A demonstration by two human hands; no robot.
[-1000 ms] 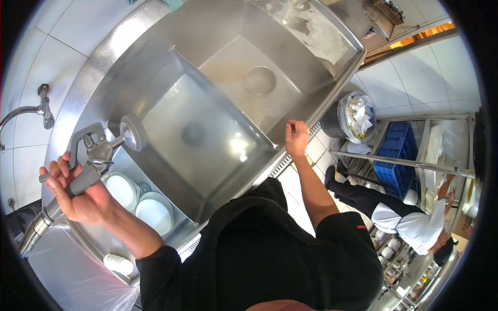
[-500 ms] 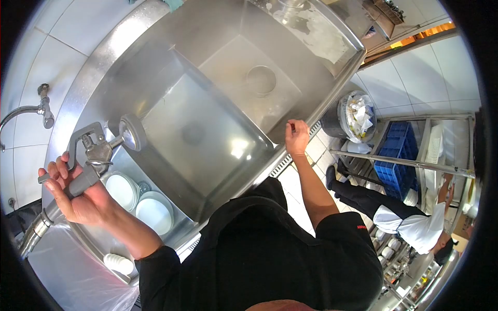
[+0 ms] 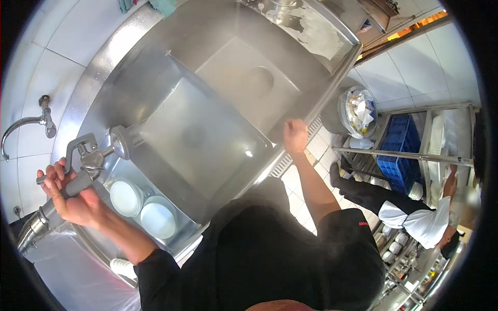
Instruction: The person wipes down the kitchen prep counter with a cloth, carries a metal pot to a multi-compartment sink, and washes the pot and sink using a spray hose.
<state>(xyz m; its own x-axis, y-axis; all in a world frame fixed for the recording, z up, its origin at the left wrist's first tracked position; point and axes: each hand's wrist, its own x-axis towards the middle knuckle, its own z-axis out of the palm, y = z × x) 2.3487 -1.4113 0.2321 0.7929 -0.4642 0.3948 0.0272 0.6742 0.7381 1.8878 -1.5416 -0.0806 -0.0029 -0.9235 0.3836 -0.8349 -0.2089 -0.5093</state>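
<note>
In my left hand (image 3: 72,194) is a pre-rinse spray gun (image 3: 93,158), its fingers wrapped around the grey grip and lever. Fine jets of water leave the round spray head (image 3: 122,142) and run into the near sink basin (image 3: 207,129), which looks wet and hazy. My right hand (image 3: 295,136) is curled at the sink's front rim (image 3: 324,103); it is blurred, and what its fingers close on, if anything, is hidden. Below the spray gun, two stacks of white dishes (image 3: 158,217) stand on the steel ledge between my left forearm and the basin.
A second basin (image 3: 244,72) lies beyond the divider. On the wall is a faucet (image 3: 46,116). A lined rubbish bin (image 3: 358,111) stands past the sink's right edge, near a rack with a blue crate (image 3: 399,155). Another person (image 3: 410,217) works at the right.
Water now sprays from the head. The lever looks pulled in closer to the grip. My view has shifted slightly; my right hand stays at the rim.
</note>
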